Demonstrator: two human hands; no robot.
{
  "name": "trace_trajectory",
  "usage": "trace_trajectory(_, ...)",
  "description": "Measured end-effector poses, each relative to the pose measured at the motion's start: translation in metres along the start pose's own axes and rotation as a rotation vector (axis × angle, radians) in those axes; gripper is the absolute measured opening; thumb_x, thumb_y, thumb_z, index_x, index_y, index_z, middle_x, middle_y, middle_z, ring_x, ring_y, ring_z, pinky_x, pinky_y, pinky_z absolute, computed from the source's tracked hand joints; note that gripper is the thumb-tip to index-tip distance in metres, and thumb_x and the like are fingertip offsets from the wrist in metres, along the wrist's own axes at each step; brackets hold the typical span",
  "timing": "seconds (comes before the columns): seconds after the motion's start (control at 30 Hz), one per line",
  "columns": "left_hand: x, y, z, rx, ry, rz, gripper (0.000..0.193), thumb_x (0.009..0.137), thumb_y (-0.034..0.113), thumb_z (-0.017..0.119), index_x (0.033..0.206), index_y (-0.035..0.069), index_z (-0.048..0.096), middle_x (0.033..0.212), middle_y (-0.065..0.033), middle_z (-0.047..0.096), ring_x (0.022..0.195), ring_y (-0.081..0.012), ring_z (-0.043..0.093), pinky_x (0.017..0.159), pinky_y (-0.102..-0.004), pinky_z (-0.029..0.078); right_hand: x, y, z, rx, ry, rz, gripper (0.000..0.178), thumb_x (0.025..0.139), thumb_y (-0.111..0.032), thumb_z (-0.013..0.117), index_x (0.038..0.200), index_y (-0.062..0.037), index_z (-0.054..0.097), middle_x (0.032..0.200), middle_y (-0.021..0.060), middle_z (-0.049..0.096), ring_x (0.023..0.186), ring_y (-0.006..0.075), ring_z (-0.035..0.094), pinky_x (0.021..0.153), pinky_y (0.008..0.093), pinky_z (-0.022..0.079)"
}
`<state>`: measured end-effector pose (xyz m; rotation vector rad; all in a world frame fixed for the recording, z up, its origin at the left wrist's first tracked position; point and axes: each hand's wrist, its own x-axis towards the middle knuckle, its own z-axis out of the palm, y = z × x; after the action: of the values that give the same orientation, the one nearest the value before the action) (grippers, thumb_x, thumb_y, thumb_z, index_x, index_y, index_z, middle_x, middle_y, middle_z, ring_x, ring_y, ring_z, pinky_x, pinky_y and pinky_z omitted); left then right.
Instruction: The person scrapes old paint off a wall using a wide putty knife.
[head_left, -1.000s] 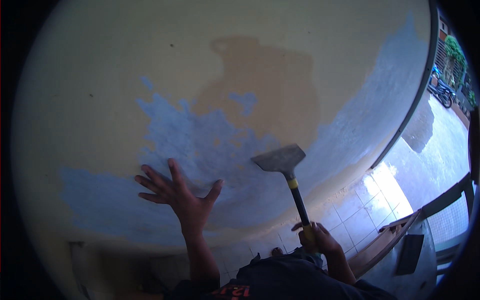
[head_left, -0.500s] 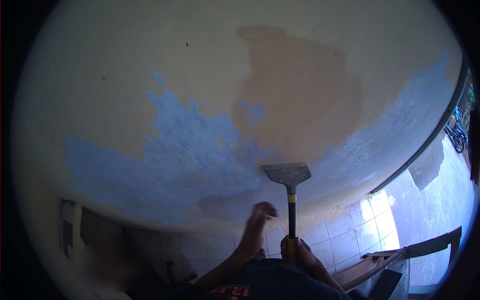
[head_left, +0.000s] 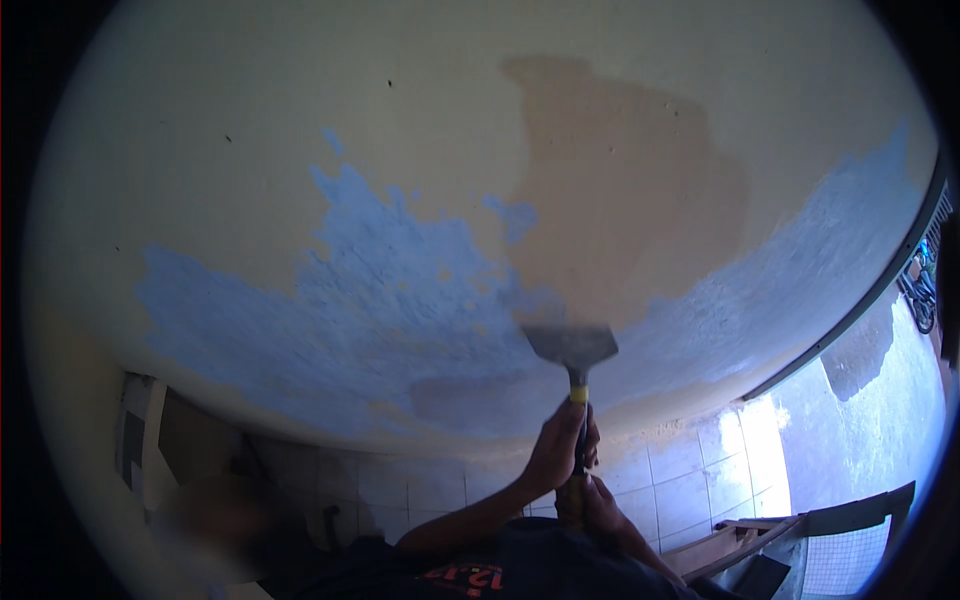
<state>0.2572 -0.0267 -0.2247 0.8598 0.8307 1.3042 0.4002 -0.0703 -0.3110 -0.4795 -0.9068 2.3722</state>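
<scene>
A long-handled scraper (head_left: pixel 572 346) with a wide flat grey blade stands upright before me, its blade edge at the lower part of a cream wall (head_left: pixel 250 210). My left hand (head_left: pixel 556 447) is closed around the dark shaft, just below the yellow collar. Lower down, my right hand (head_left: pixel 604 508) grips the yellow handle end. Around the blade the wall shows a ragged bluish patch (head_left: pixel 400 275) where the cream coat is gone. Above it lies a darker tan patch (head_left: pixel 630 180); whether it is damp, I cannot tell.
Pale tiles (head_left: pixel 680 458) cover the floor at the wall's foot. A wooden frame with mesh (head_left: pixel 848 555) stands at lower right. The wall ends at a dark edge strip (head_left: pixel 850 343), with a bicycle or motorbike (head_left: pixel 922 295) beyond. Something blurred (head_left: pixel 215 530) is at lower left.
My left hand has come in from beside the scraper and taken hold of its shaft. The right hand keeps its grip. The view has shifted slightly; the blade is a little blurred.
</scene>
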Motion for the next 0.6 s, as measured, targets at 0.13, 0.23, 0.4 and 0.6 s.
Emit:
trace_trajectory(0.13, 0.003, -0.008, 0.002, -0.012, 0.022, -0.004, 0.038, 0.100, 0.047, 0.035, 0.093, 0.009, 0.041, 0.062, -0.0033, 0.047, 0.050, -0.0126, 0.050, 0.052, -0.0291, 0.048, -0.003, -0.003, -0.001, -0.191, 0.163, -0.033, 0.038, 0.101, -0.040, 0.035, 0.096, -0.0043, 0.049, 0.073, 0.0012, 0.050, 0.060, 0.0084, 0.047, 0.055, 0.0258, 0.042)
trace_trajectory(0.23, 0.002, -0.019, 0.000, -0.016, 0.009, 0.055, 0.041, 0.098, 0.051, 0.035, 0.091, 0.010, 0.040, 0.060, -0.0042, 0.046, 0.047, -0.0129, 0.048, 0.054, -0.0321, 0.050, -0.004, -0.005, 0.011, -0.215, 0.212, -0.075, 0.037, 0.101, -0.040, 0.036, 0.093, -0.0054, 0.048, 0.072, -0.0006, 0.049, 0.060, 0.0081, 0.045, 0.054, 0.0248, 0.040)
trace_trajectory(0.4, 0.010, -0.010, 0.005, -0.038, 0.040, 0.129, 0.044, 0.097, 0.053, 0.035, 0.089, 0.010, 0.040, 0.058, -0.0040, 0.045, 0.045, -0.0125, 0.045, 0.057, -0.0350, 0.053, 0.004, -0.013, 0.013, -0.164, 0.157, -0.111, 0.037, 0.101, -0.040, 0.035, 0.091, -0.0065, 0.046, 0.071, -0.0013, 0.048, 0.059, 0.0066, 0.045, 0.053, 0.0235, 0.038)
trace_trajectory(0.6, 0.006, -0.004, -0.044, 0.753, 0.388, 0.634, 0.047, 0.099, 0.040, 0.034, 0.100, -0.001, 0.055, 0.075, -0.0131, 0.060, 0.087, -0.0241, 0.055, 0.088, -0.0413, 0.041, -0.004, -0.027, 0.020, -0.179, 0.248, -0.045, 0.042, 0.100, -0.041, 0.039, 0.080, -0.0052, 0.046, 0.066, -0.0007, 0.046, 0.054, 0.0075, 0.043, 0.049, 0.0230, 0.035)
